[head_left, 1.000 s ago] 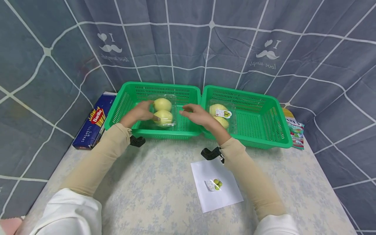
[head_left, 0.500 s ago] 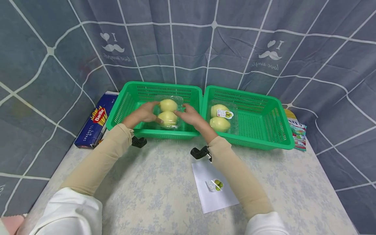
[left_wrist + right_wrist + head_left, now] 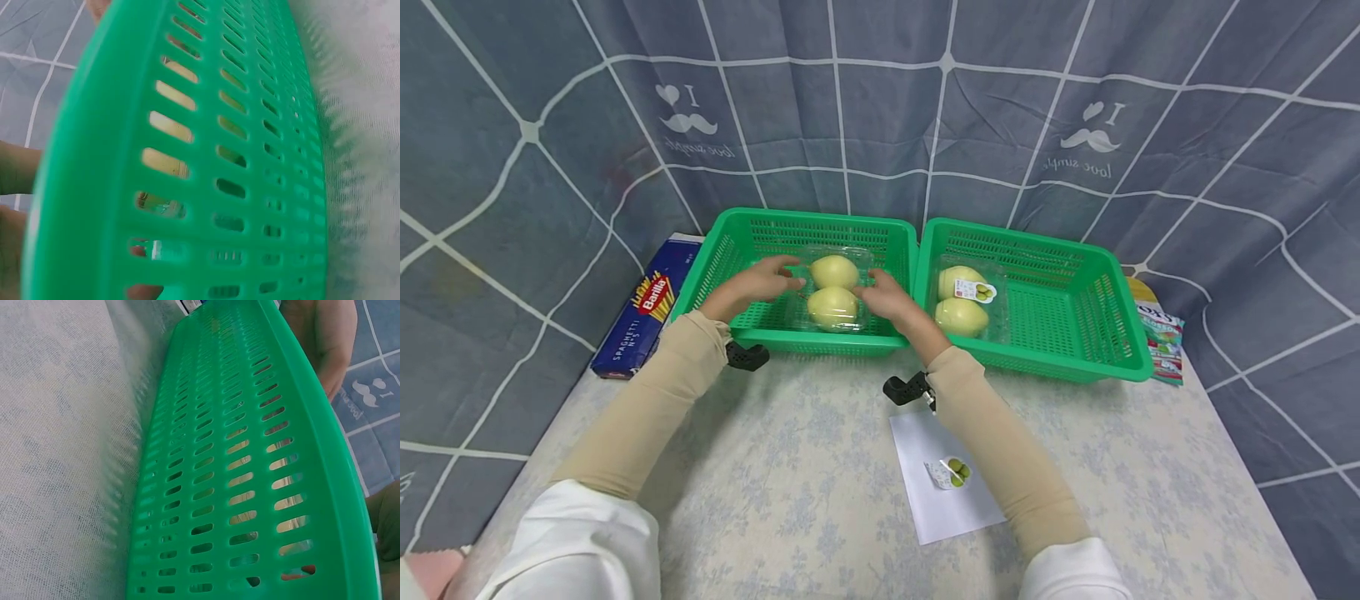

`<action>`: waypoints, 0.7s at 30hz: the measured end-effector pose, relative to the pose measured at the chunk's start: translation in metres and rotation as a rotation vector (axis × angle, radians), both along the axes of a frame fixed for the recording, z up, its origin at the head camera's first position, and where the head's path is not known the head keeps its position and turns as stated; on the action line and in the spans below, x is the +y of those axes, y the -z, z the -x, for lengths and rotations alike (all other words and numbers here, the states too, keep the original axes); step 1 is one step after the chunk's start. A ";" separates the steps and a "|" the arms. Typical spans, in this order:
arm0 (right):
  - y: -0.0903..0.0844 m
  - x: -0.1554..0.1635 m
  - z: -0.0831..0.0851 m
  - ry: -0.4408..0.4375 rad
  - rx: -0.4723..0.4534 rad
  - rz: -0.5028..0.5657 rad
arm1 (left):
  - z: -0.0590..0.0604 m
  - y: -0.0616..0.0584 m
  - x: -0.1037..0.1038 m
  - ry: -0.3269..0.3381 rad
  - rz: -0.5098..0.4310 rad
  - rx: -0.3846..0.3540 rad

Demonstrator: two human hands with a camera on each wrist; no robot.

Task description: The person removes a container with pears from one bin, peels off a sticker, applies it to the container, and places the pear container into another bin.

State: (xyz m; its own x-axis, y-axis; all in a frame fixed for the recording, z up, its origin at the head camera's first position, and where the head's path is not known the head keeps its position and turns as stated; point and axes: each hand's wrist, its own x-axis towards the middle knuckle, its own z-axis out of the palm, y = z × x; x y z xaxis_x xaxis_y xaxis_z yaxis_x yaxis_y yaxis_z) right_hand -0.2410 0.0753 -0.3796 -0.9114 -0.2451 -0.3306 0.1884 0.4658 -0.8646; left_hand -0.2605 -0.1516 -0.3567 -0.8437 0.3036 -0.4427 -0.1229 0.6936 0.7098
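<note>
In the head view, a clear plastic fruit box (image 3: pixel 833 289) with two pale yellow fruits lies inside the left green basket (image 3: pixel 823 342). My left hand (image 3: pixel 760 280) is at the box's left side, fingers and thumb spread, with a small gap to the box. On the opposite side, my right hand (image 3: pixel 887 296) has its relaxed fingers and thumb right at the box's right edge. Both wrist views are mostly filled by the basket's slotted front wall (image 3: pixel 187 125), with the fruits showing through the slots. Parts of the hands show beyond its rim.
A second green basket (image 3: pixel 1067 317) stands right beside, with another labelled box of two yellow fruits (image 3: pixel 962 318). A blue spaghetti box (image 3: pixel 647 308) leans at the left, and colourful packets (image 3: pixel 1161 342) lie at the right. A white sheet (image 3: pixel 940 508) with a fruit label (image 3: pixel 951 472) is in front.
The right hand has come left from the basket's right part to the fruit box. The box has shifted right, and the left hand has then drawn back slightly to the left from it.
</note>
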 end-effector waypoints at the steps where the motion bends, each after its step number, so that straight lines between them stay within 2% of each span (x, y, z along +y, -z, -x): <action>1: 0.001 0.000 0.000 -0.004 0.006 0.003 | 0.000 0.000 0.000 -0.006 -0.009 -0.013; 5: 0.001 0.002 0.000 -0.014 0.019 0.013 | 0.001 0.002 -0.001 -0.016 -0.046 -0.036; 9: 0.000 0.002 -0.001 -0.026 0.014 0.021 | 0.001 0.004 0.000 -0.021 -0.076 -0.027; 21: 0.001 0.001 -0.001 -0.034 0.040 -0.024 | 0.000 0.005 0.000 -0.073 -0.102 -0.015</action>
State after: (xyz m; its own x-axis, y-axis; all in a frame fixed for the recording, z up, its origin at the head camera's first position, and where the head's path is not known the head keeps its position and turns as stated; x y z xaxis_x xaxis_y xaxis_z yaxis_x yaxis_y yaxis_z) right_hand -0.2399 0.0767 -0.3806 -0.9153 -0.2689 -0.2999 0.1370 0.4923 -0.8596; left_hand -0.2603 -0.1516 -0.3612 -0.8588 0.2856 -0.4252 -0.1817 0.6062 0.7742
